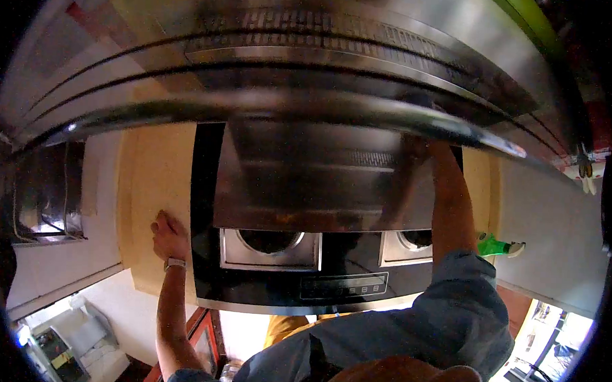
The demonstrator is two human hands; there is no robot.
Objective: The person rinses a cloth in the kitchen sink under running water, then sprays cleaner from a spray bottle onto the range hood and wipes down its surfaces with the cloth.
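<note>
My left hand (169, 235) rests on the pale wood-coloured surface (155, 159), its fingers curled in and nothing visible in them. A watch or band (175, 262) circles that wrist. My right forearm (452, 196) reaches up along the right side of a shiny steel panel (320, 185). Its hand is lost in shadow and blur near the long steel rim (309, 113), so its fingers and anything in them cannot be made out. Below the panel lies a black glossy surface (351, 250) with two square steel frames (310, 260) around dark round openings.
A small control panel (344, 285) with buttons sits at the near edge of the black surface. A green bottle (494, 246) with a pale top is right of my arm. Slotted steel vents (305, 29) stretch across above. A dark sink-like basin (48, 189) is at far left.
</note>
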